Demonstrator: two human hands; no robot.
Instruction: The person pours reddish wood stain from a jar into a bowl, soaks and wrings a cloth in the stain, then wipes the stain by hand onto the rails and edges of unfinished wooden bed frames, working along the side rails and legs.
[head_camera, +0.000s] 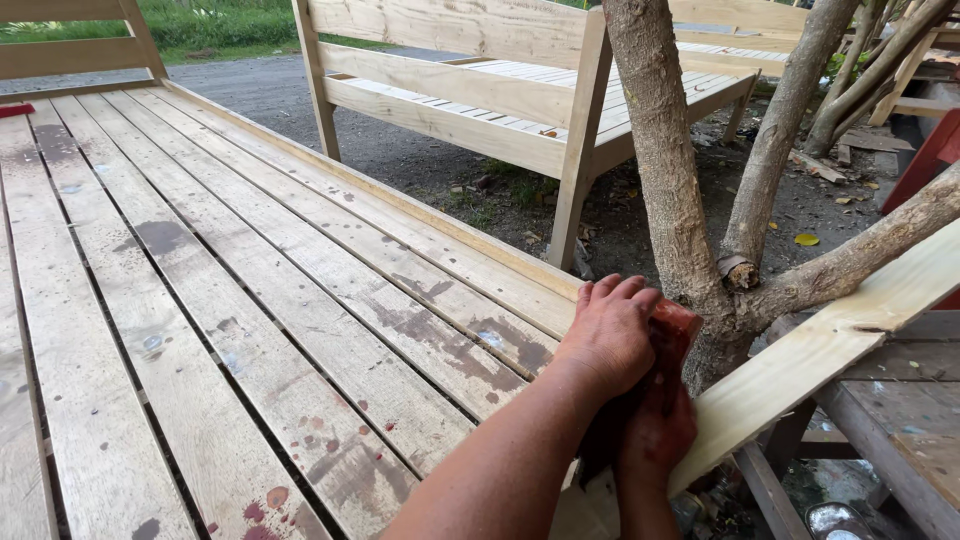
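Observation:
My left hand (610, 338) lies palm down, fingers curled over a red-brown sheet or pad (683, 328), pressing it onto the near end of a pale wooden plank (820, 345). Under and just behind it, my right hand (657, 432) grips the same pad against the plank's lower edge. It is stained reddish like the pad. The plank runs up to the right, past a forked tree trunk (665, 190). I cannot tell whether the pad is sandpaper or cloth.
A slatted wooden platform (200, 300) with dark and red stains spreads to the left. Behind the tree stands a pale wooden bench frame (470, 90). A weathered table top (905, 410) sits at lower right. Gravel ground and grass lie beyond.

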